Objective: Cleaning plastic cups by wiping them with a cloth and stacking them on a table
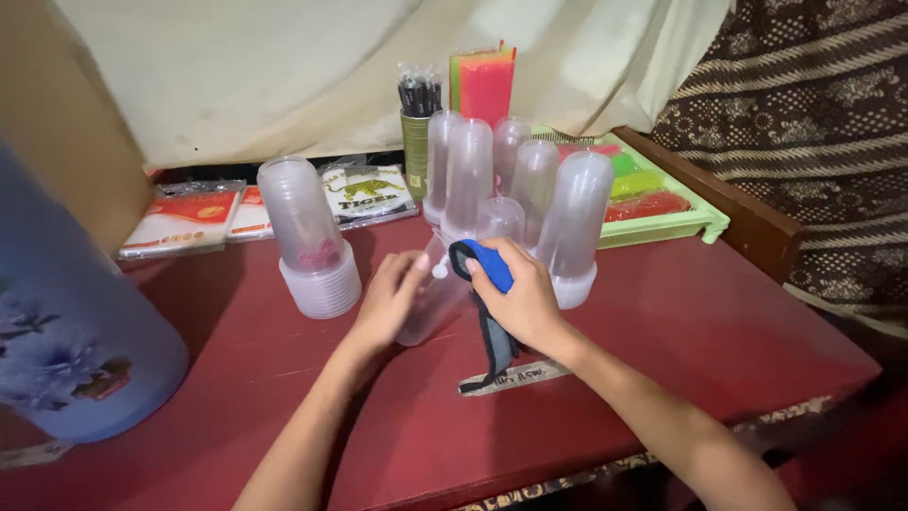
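Tilted clear cup stack [430,303] on the red worktop [662,322] — wiped with a blue cloth [482,265].

Leaning toward the upright stacks [530,199] behind, base near the worktop's middle, top end under the cloth. Left hand [388,303] cupped around the stack's lower side, grip closed loosely on it; right hand [525,298] clamped on the cloth, dark strap hanging below. Best done, judging from this, with the left steadying firmly and short cloth strokes away from the neighbours — easily toppled. Further out: single stack [307,237] at left, blue flask [66,322], green tray [662,222], tin of straws [416,132].
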